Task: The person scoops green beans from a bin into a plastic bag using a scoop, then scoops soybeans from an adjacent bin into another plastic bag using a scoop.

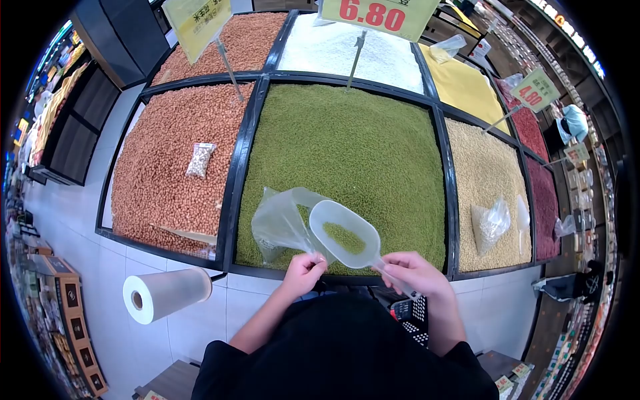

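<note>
In the head view, my left hand (306, 273) pinches the edge of a clear plastic bag (275, 223) over the front of the green bean bin (340, 147). My right hand (415, 273) is wrapped round the handle of a translucent scoop (372, 235). A small heap of green beans (345, 238) lies in the scoop, whose rim is beside the bag's opening. The bag hangs to the left of the scoop; whether beans are inside it I cannot tell.
A bin of reddish peanuts (167, 133) with a small packet (200, 160) is left. A plastic bag roll (167, 295) stands at the front left. Right is a beige grain bin (490, 167). Price signs (377, 15) rise above. A person (573, 125) is at far right.
</note>
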{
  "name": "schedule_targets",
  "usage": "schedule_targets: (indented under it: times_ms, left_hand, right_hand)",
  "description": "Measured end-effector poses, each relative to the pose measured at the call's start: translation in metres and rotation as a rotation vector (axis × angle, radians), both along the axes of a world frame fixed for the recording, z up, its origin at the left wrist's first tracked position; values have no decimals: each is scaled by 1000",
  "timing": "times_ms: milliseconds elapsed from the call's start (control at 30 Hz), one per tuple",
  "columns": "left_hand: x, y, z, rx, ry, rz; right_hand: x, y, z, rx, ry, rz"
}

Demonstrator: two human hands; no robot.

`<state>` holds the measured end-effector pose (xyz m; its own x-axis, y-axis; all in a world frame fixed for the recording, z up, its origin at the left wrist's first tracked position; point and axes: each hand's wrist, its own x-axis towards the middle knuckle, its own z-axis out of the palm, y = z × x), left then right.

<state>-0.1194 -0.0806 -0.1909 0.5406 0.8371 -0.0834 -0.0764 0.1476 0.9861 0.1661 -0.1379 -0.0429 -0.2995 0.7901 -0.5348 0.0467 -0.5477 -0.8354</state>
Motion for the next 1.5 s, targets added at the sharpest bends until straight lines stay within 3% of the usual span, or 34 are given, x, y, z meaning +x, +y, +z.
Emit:
schedule_targets:
  times_ms: [167, 233, 367, 500, 567, 700, 767, 900, 967, 1000, 1233, 1500]
  left_hand:
    - [0, -1, 2, 25, 16, 0]
    - [0, -2, 1, 39, 33, 13]
    - [-1, -3, -1, 43, 42, 10]
    - [-2, -3, 0, 59, 56, 11]
    - [-2, -3, 1, 68, 61, 12]
    - [-3, -3, 0, 6, 61, 32]
    - [-3, -2, 0, 11, 65, 28]
    - [-4, 0, 0, 9, 84, 1]
    - [-4, 0, -2, 13, 89, -9]
    - [-3, 0, -5, 46, 70, -10]
    - [-5, -2, -4, -12, 64, -7]
    - [-2, -4, -3, 44, 35, -10]
  right_hand:
    - [-39, 23, 2, -94, -239, 31]
    - [-54, 28, -10, 199, -426, 84]
    - [-70, 35, -12, 388, -702, 165]
    - [-78, 36, -15, 450, -727, 152]
    - [-79, 33, -23, 640, -774, 44]
    - [-73, 24, -22, 625, -765, -12]
    - [-64, 14, -27, 426, -644, -32]
    - [-37, -16, -57, 374, -462, -127]
    - [-27, -29, -78, 383, -105, -401]
    - [-24, -34, -84, 349, -61, -511]
    - [20, -25, -152, 262, -334, -1027]
    - [66, -13, -198, 138, -415, -1091]
